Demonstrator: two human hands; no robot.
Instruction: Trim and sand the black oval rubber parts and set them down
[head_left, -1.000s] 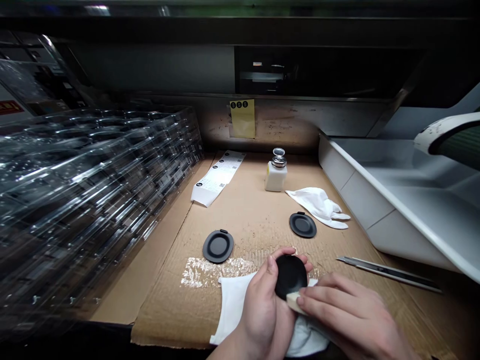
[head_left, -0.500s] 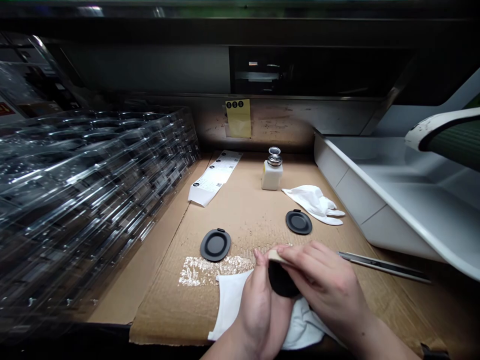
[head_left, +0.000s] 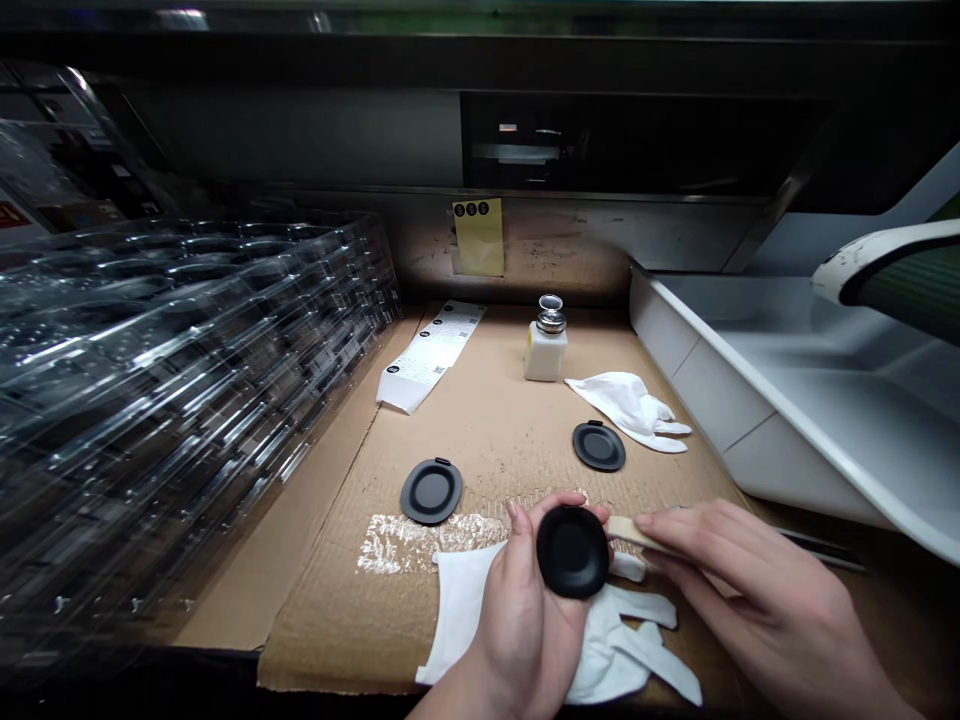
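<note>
My left hand (head_left: 529, 620) holds a round black disc (head_left: 572, 552) at the lower middle, its dished face turned up. To the right, my right hand (head_left: 750, 580) pinches a flat beige stick (head_left: 634, 532), whose tip is beside the disc's right edge. A white cloth glove (head_left: 607, 655) lies beneath and beside my left hand. Two similar dark discs with small tabs lie on the cardboard, one at the left (head_left: 432, 491) and one farther back at the right (head_left: 598, 446). The knife (head_left: 817, 549) is partly covered by my right hand.
Stacked clear plastic trays (head_left: 187, 400) fill the left side. A white bottle with a metal top (head_left: 546, 345), a label sheet (head_left: 431, 355) and another white glove (head_left: 630, 408) lie on the cardboard (head_left: 495, 420). A large white bin (head_left: 735, 400) stands at the right.
My right hand has moved right with the beige stick, off the disc. The disc in my left hand now shows its whole face, and more of the glove and less of the knife are visible.
</note>
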